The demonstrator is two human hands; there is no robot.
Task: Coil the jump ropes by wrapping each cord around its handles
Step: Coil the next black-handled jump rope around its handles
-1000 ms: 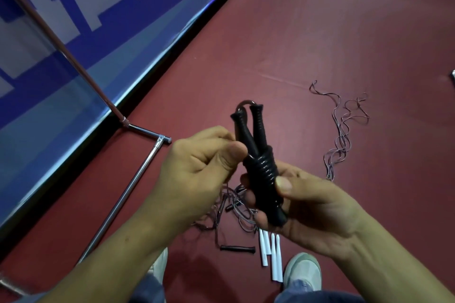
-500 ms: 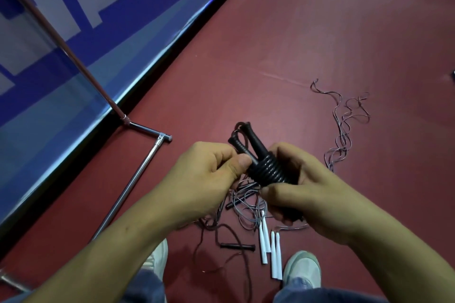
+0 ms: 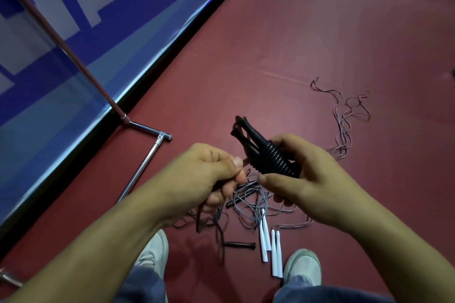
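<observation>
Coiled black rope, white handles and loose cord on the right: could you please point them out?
Coiled black rope (image 3: 273, 161), head view, wound coils.
White handles (image 3: 274, 261), head view, one handle's shaft.
Loose cord (image 3: 341, 149), head view, bunched loops.

A smooth dark red floor (image 3: 320, 19) fills the view from 12 round to 6 o'clock, with a soft pale sheen near the centre. A thin pale seam (image 3: 283, 76) crosses it at 1 o'clock. From 9 to 12 o'clock stands a glossy blue banner (image 3: 73, 69) with white and grey blocks. A black strip (image 3: 49, 189) runs along its foot, from 12 down to 8 o'clock. A metal pole (image 3: 61, 40) slants down from 10 o'clock to the floor, meeting a short chrome bar (image 3: 147, 129) and a tube (image 3: 140, 170) that runs toward 7 o'clock.
</observation>
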